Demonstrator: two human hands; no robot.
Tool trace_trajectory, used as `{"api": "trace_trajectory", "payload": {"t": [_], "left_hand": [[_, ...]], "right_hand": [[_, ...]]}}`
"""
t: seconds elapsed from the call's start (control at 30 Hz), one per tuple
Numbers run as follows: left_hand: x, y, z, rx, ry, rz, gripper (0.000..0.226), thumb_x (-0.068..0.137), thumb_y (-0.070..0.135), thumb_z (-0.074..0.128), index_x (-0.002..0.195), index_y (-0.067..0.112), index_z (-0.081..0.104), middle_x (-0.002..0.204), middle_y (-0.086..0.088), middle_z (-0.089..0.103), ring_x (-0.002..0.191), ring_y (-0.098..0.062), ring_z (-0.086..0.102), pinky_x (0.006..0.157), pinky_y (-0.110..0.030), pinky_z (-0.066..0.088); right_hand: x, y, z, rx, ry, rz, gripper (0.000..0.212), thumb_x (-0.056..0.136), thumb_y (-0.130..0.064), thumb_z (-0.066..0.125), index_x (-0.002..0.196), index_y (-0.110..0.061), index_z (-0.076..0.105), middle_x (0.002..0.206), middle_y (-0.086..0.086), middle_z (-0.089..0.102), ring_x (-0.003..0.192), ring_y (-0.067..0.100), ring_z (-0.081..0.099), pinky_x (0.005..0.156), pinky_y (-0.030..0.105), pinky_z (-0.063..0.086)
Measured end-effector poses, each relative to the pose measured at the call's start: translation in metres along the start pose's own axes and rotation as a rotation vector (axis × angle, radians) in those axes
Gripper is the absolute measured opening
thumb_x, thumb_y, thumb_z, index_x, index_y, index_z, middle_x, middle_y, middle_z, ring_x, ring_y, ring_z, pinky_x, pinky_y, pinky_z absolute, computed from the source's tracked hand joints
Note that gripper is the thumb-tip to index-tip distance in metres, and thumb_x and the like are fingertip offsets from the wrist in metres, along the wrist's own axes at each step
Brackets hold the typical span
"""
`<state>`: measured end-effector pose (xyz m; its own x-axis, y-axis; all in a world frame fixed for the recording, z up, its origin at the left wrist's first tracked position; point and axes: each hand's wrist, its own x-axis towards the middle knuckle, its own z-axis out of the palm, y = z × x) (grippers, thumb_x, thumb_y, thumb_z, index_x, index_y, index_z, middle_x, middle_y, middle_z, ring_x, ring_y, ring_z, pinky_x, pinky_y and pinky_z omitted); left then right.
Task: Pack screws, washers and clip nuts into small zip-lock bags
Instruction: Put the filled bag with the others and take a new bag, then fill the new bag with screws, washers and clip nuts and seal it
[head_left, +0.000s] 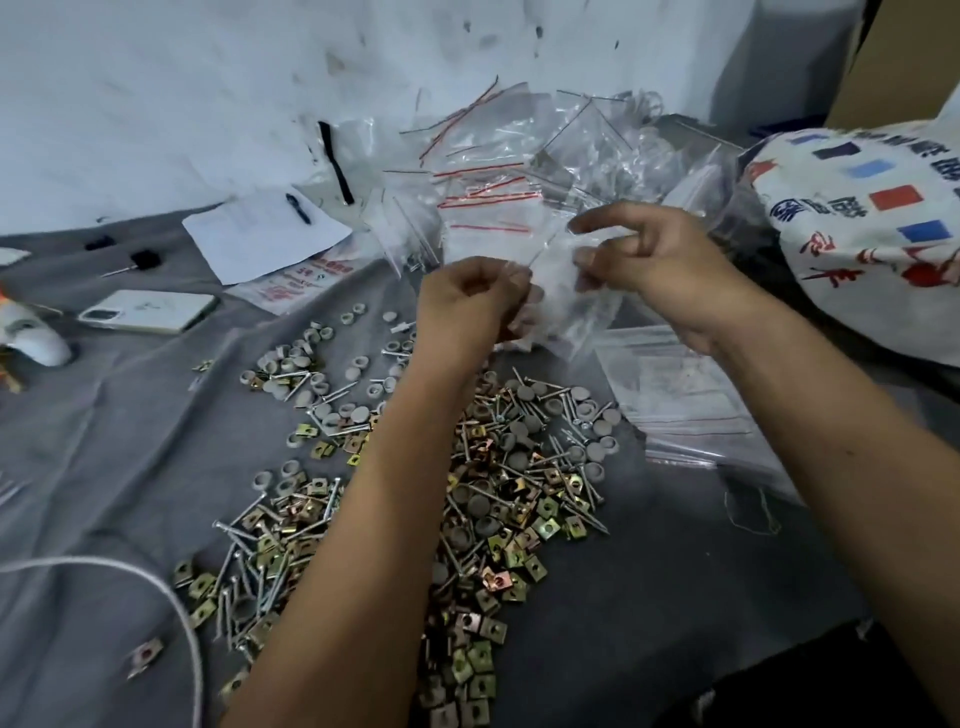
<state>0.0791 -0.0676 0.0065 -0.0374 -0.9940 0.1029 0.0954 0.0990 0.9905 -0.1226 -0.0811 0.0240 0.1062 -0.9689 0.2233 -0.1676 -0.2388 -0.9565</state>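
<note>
Both hands hold one small clear zip-lock bag (558, 280) above the grey cloth. My left hand (467, 301) pinches its left edge. My right hand (649, 260) grips its right side, with the index finger and thumb spread at the bag's mouth. What is inside the bag is too blurred to tell. Below my forearms lies a wide spread of long screws (519, 499), grey round washers (311, 374) and yellow-gold clip nuts (478, 654). Behind the hands, a heap of empty bags with red zip strips (493, 187) is piled up.
A flat stack of clear bags (680, 395) lies to the right, beside a printed cloth sack (862, 218). On the left are a white phone (148, 310), a paper sheet with a pen (265, 228), a key (135, 262) and a white cord (171, 597).
</note>
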Motion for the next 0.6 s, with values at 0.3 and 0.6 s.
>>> {"api": "trace_trajectory", "payload": {"t": [0.3,0.6], "left_hand": [[-0.049,0.007,-0.132,-0.181,0.466,-0.003,0.016,0.089,-0.004,0.071,0.101,0.006,0.070,0.072,-0.003,0.072,0.057,-0.011,0.063,0.054,-0.024,0.052],[-0.069,0.004,-0.211,-0.043,0.886,0.320,0.013,0.088,-0.007,0.072,0.085,0.006,0.071,0.073,-0.007,0.069,0.066,-0.013,0.063,0.065,-0.030,0.052]], "right_hand": [[0.000,-0.005,0.106,0.252,-0.239,0.200,0.013,0.079,-0.018,0.079,0.087,-0.009,0.079,0.073,0.003,0.072,0.066,0.014,0.064,0.066,0.027,0.058],[-0.003,0.000,0.197,-0.292,0.132,-0.143,0.016,0.088,-0.036,0.079,0.094,-0.023,0.072,0.084,-0.009,0.073,0.075,0.004,0.069,0.068,0.022,0.055]]}}
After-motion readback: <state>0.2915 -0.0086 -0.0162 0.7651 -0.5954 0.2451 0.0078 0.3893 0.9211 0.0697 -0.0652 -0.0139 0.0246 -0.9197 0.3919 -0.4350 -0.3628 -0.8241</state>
